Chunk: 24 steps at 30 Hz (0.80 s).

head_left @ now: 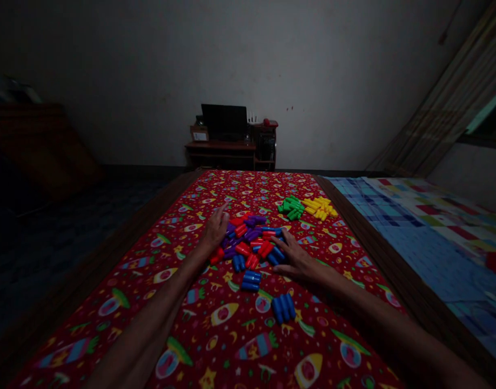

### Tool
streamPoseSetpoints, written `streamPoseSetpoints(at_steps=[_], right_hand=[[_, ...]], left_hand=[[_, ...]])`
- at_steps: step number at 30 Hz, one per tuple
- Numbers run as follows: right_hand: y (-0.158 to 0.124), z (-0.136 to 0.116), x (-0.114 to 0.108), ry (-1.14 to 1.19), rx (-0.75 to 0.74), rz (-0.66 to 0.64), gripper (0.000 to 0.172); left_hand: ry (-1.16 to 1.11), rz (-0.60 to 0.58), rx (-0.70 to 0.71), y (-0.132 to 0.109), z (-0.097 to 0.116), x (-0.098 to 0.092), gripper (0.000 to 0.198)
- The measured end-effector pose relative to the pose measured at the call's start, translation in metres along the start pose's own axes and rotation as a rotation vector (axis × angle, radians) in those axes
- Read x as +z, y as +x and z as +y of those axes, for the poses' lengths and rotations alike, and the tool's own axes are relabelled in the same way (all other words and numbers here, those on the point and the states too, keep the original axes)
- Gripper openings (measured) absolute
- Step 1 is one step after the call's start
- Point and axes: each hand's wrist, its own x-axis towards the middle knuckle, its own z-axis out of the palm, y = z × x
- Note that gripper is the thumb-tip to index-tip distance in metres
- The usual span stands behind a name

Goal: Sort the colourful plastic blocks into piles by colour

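Observation:
A mixed heap of small plastic cylinders, some red (243, 248), some purple (253, 234), some blue (239, 263), lies on a red patterned cloth (159, 302). My left hand (216, 228) rests at the heap's left edge, fingers stretched forward and apart. On the heap's right side is my right hand (293, 255), thumb and fingers spread beside blue and red pieces; no piece is visibly held. Nearer to me sit two small blue groups, one (252, 281) just below the heap and another (283, 308) further right.
Beyond my right hand lie a green pile (291, 207) and a yellow pile (320, 208) of similar pieces. A bed with a checked cover (426, 237) adjoins on the right. A desk with a dark monitor (224, 121) stands against the far wall.

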Motion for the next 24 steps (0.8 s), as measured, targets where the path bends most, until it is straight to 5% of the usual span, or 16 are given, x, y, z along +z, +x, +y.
streamPoseSetpoints(at_steps=[3,6,10,13,17,24], right_hand=[[0.035,-0.001,0.014,0.068,-0.098,0.065,0.082],[0.052,-0.003,0.017,0.166,-0.194,0.175,0.069],[0.048,-0.006,0.0,0.26,-0.036,0.347,0.056],[0.037,-0.003,-0.011,0.299,0.133,0.408,0.05],[0.027,0.006,-0.01,0.301,0.232,0.442,0.043],[0.058,0.016,0.002,0.262,0.209,0.471,0.041]], left_hand=[[0.14,-0.148,0.316,-0.024,0.055,-0.012,0.046],[0.183,-0.394,0.634,-0.075,0.109,-0.015,0.041],[0.18,-0.615,0.877,-0.137,0.14,-0.003,0.036],[0.263,-0.575,0.846,-0.139,0.131,0.009,0.031],[0.416,-0.453,0.727,-0.1,0.099,0.017,0.03],[0.371,-0.298,0.465,-0.051,0.051,-0.003,0.041]])
